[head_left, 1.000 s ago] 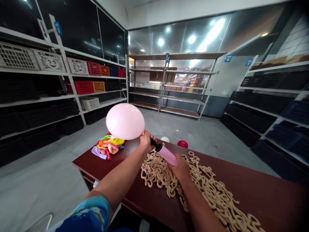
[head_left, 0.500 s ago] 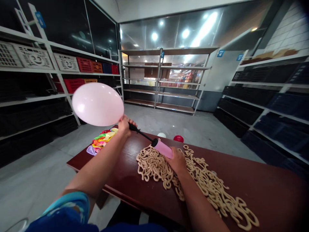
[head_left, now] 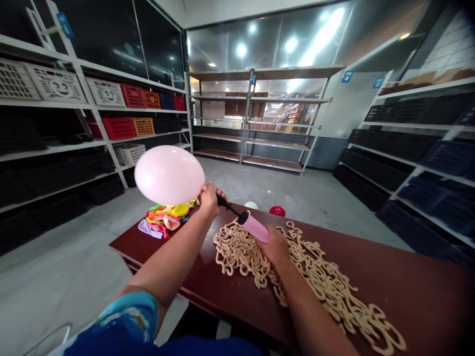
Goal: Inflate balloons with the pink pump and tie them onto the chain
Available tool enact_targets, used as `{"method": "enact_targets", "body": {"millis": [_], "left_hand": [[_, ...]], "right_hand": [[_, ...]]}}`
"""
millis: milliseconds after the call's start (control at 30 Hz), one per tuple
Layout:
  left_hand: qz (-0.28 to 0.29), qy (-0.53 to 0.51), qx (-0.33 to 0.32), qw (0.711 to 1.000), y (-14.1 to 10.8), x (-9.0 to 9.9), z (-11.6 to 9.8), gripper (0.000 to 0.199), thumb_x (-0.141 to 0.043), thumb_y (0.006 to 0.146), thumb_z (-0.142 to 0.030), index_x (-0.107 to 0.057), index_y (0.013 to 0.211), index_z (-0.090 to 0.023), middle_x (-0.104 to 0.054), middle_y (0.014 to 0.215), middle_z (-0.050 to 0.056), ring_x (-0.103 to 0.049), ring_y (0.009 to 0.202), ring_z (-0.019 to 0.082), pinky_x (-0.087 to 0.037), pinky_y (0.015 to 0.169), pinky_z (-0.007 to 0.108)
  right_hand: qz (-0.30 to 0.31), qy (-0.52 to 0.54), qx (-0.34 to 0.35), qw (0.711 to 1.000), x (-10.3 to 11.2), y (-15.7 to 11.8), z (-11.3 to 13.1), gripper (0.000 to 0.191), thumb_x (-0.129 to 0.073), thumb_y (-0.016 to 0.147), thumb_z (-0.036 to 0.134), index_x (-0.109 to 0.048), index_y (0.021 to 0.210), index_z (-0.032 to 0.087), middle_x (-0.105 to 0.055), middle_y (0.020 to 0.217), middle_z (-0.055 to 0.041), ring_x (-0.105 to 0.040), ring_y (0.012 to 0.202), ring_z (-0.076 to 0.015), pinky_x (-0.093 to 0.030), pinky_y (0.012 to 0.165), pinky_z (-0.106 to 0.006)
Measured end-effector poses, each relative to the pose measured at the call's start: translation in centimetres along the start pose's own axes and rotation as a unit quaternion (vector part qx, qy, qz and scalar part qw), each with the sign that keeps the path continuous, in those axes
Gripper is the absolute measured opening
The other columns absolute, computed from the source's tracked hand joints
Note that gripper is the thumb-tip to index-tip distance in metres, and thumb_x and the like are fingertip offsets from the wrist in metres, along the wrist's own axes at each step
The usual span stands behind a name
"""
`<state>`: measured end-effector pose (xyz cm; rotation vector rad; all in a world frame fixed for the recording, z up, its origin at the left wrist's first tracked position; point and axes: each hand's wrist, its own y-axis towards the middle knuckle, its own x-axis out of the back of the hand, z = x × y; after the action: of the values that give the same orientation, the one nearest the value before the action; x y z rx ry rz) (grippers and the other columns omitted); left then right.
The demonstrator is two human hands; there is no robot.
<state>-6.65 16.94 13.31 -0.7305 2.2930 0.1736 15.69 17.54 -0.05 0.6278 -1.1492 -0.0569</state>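
A large pink balloon (head_left: 169, 175), inflated, has its neck pinched in my left hand (head_left: 211, 199), which also grips the black nozzle end of a hand pump. My right hand (head_left: 275, 245) is wrapped round the pump's pink barrel (head_left: 255, 228). Between the two hands a short stretch of black rod (head_left: 233, 209) shows. Under and beside my right hand, beige curled rope-like pieces (head_left: 241, 249) lie in a long heap on the dark red table (head_left: 389, 277). Limp balloons of several colours (head_left: 166, 220) are piled at the table's left end, below the inflated one.
Beyond the table's far edge are a red balloon (head_left: 277, 211) and a whitish one (head_left: 251, 204). Shelves with crates (head_left: 118, 128) stand at the left, a bare-looking rack (head_left: 274, 143) at the back, and dark crates (head_left: 393, 146) at the right.
My left hand has moved right and slightly down with the balloon, closer to my right hand. Less of the pump's rod shows between them. The view has shifted a little.
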Motion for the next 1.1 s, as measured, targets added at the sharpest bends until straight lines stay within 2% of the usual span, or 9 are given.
{"method": "enact_targets", "body": {"millis": [133,267,400,533,633,733,867,1100], "left_hand": [[-0.002,-0.003,0.05,0.999,-1.3,-0.2,3.3,0.04,-0.038,0.088,-0.042,-0.029,0.057,-0.02,-0.036,0.046,-0.004,-0.042,0.038,0.01,-0.04,0.042,0.025],[0.007,-0.03,0.07,0.997,-1.9,-0.1,4.3,0.041,-0.04,0.088,-0.044,-0.028,0.056,-0.02,-0.034,0.046,-0.004,-0.041,0.039,0.01,-0.041,0.044,0.025],[0.014,-0.025,0.049,0.998,-1.3,0.3,2.6,0.042,-0.045,0.086,-0.045,-0.029,0.056,-0.019,-0.036,0.046,-0.004,-0.042,0.039,0.009,-0.043,0.047,0.025],[0.012,-0.023,-0.005,1.0,-0.1,0.9,-0.6,0.042,-0.048,0.084,-0.044,-0.026,0.057,-0.02,-0.032,0.044,-0.005,-0.04,0.037,0.009,-0.04,0.044,0.024],[-0.002,-0.025,-0.019,1.0,0.7,1.2,-2.9,0.041,-0.047,0.084,-0.043,-0.025,0.058,-0.02,-0.031,0.044,-0.006,-0.039,0.036,0.01,-0.038,0.042,0.024],[-0.013,-0.023,-0.021,0.999,1.1,1.5,-3.5,0.039,-0.043,0.086,-0.041,-0.025,0.059,-0.02,-0.031,0.044,-0.006,-0.038,0.036,0.009,-0.037,0.042,0.023],[-0.03,-0.032,-0.017,0.999,0.8,1.8,-1.4,0.037,-0.038,0.088,-0.039,-0.026,0.059,-0.02,-0.03,0.045,-0.006,-0.037,0.036,0.009,-0.037,0.042,0.023],[-0.022,-0.029,0.035,0.999,-0.5,1.8,4.1,0.037,-0.037,0.089,-0.037,-0.026,0.058,-0.02,-0.031,0.045,-0.005,-0.039,0.038,0.009,-0.038,0.045,0.023]], "right_hand": [[0.01,-0.002,0.009,1.0,0.2,-0.1,0.2,0.03,-0.062,0.071,0.035,-0.056,0.095,0.018,-0.064,0.086,-0.007,-0.059,0.078,-0.0215,-0.036,0.071,-0.03],[0.013,0.0,0.018,1.0,0.4,-0.2,0.4,0.029,-0.06,0.072,0.036,-0.056,0.095,0.018,-0.065,0.086,-0.0063,-0.059,0.08,-0.0214,-0.037,0.072,-0.03],[0.008,0.0,0.036,0.999,0.4,0.0,0.5,0.031,-0.059,0.074,0.037,-0.056,0.099,0.019,-0.065,0.088,-0.0065,-0.06,0.085,-0.0217,-0.038,0.077,-0.031],[-0.004,-0.004,0.026,1.0,0.4,0.0,0.4,0.034,-0.061,0.072,0.037,-0.055,0.101,0.019,-0.065,0.09,-0.0062,-0.059,0.085,-0.0218,-0.037,0.077,-0.031],[-0.01,-0.007,0.02,1.0,0.6,0.1,0.5,0.035,-0.062,0.071,0.037,-0.056,0.1,0.02,-0.064,0.09,-0.0059,-0.058,0.084,-0.0215,-0.036,0.076,-0.03],[0.011,-0.006,0.012,1.0,0.9,0.1,0.6,0.033,-0.063,0.071,0.038,-0.056,0.098,0.02,-0.064,0.088,-0.0047,-0.058,0.082,-0.0209,-0.036,0.074,-0.029],[0.042,-0.015,-0.012,0.999,1.2,0.1,0.9,0.033,-0.066,0.068,0.039,-0.056,0.094,0.02,-0.064,0.087,-0.0051,-0.058,0.081,-0.0207,-0.035,0.072,-0.029],[0.055,-0.019,0.018,0.998,1.4,-0.4,1.6,0.044,-0.066,0.07,0.043,-0.055,0.105,0.02,-0.065,0.093,-0.0067,-0.059,0.087,-0.0218,-0.036,0.078,-0.031]]}}
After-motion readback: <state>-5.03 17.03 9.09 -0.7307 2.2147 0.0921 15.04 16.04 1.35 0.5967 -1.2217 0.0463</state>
